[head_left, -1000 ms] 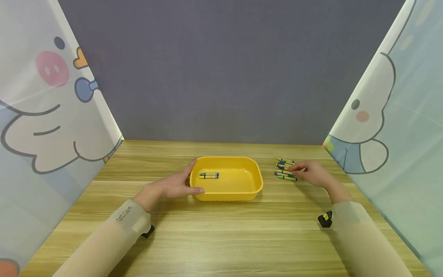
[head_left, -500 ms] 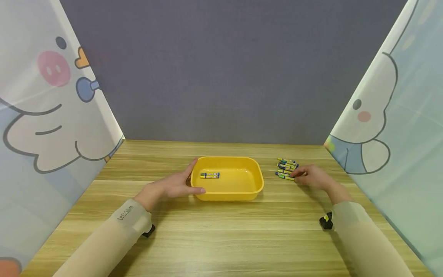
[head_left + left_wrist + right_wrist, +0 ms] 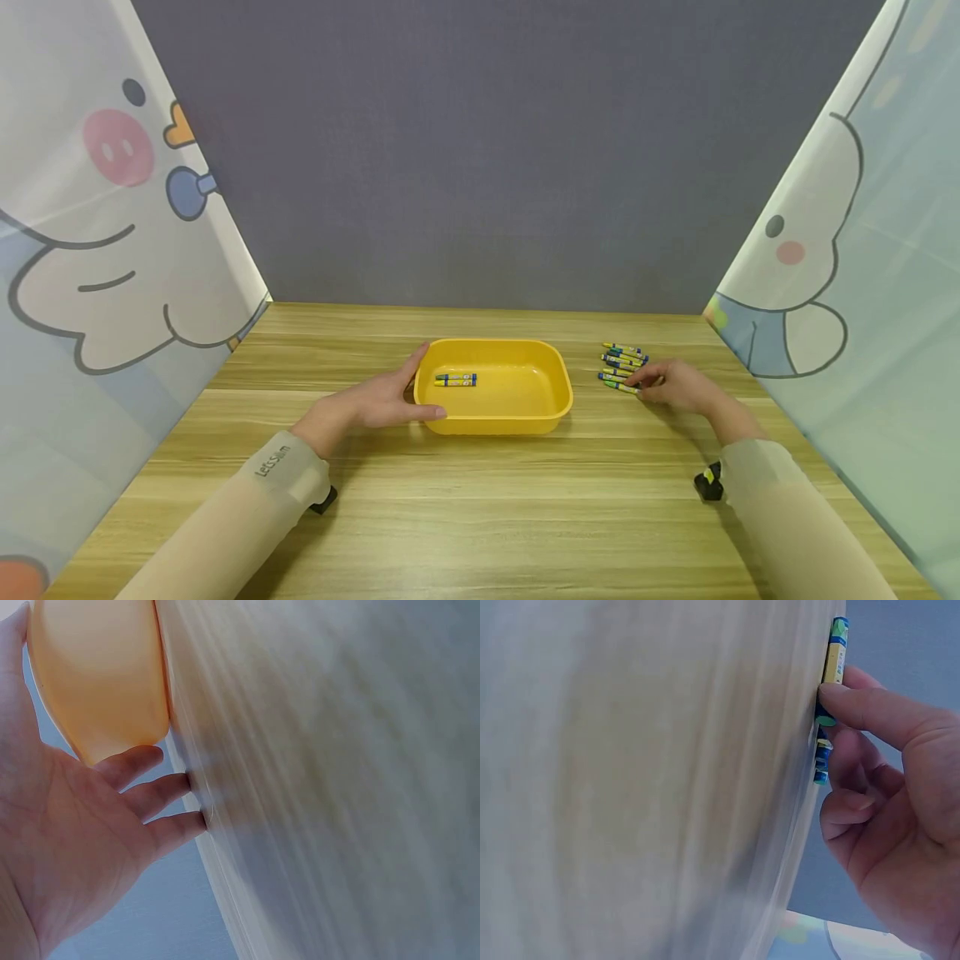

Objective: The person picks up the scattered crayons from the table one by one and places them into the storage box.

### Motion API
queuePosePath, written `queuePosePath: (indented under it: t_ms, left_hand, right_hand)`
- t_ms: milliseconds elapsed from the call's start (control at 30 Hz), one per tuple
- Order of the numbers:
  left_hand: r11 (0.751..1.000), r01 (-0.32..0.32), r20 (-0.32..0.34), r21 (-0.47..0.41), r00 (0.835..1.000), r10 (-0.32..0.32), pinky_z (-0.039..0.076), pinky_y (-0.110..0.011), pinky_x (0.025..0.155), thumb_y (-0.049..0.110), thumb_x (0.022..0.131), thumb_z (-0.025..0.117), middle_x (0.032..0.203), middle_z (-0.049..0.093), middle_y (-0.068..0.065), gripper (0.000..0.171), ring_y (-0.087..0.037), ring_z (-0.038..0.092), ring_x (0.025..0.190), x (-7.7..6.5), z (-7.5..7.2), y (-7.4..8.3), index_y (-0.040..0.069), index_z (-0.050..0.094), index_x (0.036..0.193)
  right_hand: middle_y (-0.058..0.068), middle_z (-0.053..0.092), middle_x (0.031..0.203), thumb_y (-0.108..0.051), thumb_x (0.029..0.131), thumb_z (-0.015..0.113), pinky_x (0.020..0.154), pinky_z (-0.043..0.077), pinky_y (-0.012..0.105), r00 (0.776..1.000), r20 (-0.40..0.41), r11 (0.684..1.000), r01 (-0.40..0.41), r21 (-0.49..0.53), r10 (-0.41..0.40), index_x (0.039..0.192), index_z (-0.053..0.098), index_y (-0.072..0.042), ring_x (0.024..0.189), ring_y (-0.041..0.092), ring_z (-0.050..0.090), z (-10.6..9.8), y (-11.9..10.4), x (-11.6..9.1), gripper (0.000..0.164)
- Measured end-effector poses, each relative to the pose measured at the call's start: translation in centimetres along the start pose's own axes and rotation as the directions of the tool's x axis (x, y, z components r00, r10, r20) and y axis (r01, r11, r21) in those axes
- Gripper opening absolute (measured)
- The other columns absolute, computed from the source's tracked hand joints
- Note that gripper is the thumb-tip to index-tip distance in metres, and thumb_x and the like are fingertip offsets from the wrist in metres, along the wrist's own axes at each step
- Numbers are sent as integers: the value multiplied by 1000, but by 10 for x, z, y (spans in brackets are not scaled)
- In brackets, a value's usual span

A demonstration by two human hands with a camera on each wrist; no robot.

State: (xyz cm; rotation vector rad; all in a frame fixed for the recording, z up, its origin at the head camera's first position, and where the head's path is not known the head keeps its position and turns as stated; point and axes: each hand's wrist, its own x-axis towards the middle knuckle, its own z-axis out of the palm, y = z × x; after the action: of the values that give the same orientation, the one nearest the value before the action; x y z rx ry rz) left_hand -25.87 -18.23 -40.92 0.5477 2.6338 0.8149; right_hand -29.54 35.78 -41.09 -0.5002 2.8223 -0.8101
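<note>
At the left end of a yellow plastic tray (image 3: pixel 517 425), my left hand (image 3: pixel 378 402) rests with its thumb along the front rim and its other fingers spread beside the end wall. The left wrist view shows these fingers fairly straight against the tray (image 3: pixel 105 682), some tips at the tabletop. Two crayons (image 3: pixel 455 383) lie side by side inside the tray, toward its left. My right hand (image 3: pixel 678 387) pinches a green crayon (image 3: pixel 835 664) between thumb and index finger, at the near end of a loose group of crayons (image 3: pixel 624 358).
The wood-grain table (image 3: pixel 480 508) ends at a dark grey panel (image 3: pixel 487 167) behind. Cartoon-printed curtains (image 3: pixel 892 275) flank both sides. The loose crayons lie close together, some overlapping, right of the tray.
My right hand has moved slightly nearer along the crayon group and now pinches the nearest, green one, which has turned a little. My left hand stays at the tray.
</note>
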Motion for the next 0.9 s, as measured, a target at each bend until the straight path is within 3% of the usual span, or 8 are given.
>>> queuePosePath:
  t_ms: [300, 900]
  left_hand:
    - [1000, -4, -4, -6, 1000, 4, 34, -64, 129, 80, 91, 72, 179, 28, -24, 133, -43, 42, 159, -1, 0, -1, 26, -12, 177]
    - [1000, -5, -15, -14, 1000, 5, 37, -63, 128, 80, 90, 74, 178, 33, -24, 134, -41, 50, 154, 1, 1, -1, 26, -12, 178]
  right_hand:
    - [5, 76, 105, -13, 102, 75, 67, 48, 27, 999, -38, 1000, 29, 7, -28, 126, 82, -9, 79, 11, 55, 1, -13, 3, 26]
    - [10, 75, 116, -20, 105, 75, 61, 49, 29, 986, -99, 990, 135, 26, -132, 130, 81, -16, 73, 16, 56, 2, -95, 26, 25]
